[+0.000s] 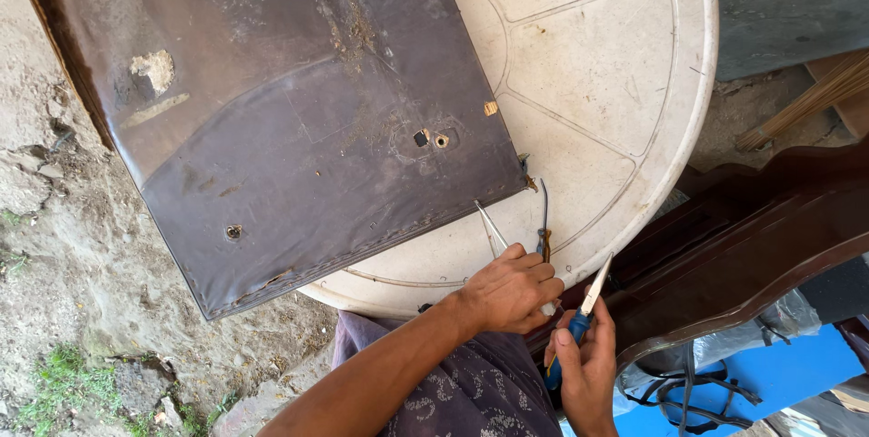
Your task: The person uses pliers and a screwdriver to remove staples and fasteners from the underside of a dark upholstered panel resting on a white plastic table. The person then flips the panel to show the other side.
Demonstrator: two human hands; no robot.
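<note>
Both hands are closed on tools at the near edge of the round white plastic table [625,66]. Left hand [509,292] is curled shut over the handle end of a pair of pliers [543,220], whose dark jaws and a pale metal arm stick out past the knuckles onto the tabletop. Right hand [587,360] wraps a blue-handled screwdriver [587,303], fingers closed round the grip, its flat bright blade pointing up and away toward the dark carved wooden frame [751,238] beside the table.

Both tools look stiff, light and easy to steer with 1 hand each; the screwdriver is best held on its blue handle, the pliers by their 2 arms, well back from the pivot. Bare steel could slip in a sweaty palm.

Further off, a big brown panel [272,111] covered in worn leatherette lies across the table, overhanging the dirt ground [54,247]. It seems rigid yet awkward, with several punched holes and frayed edges
</note>
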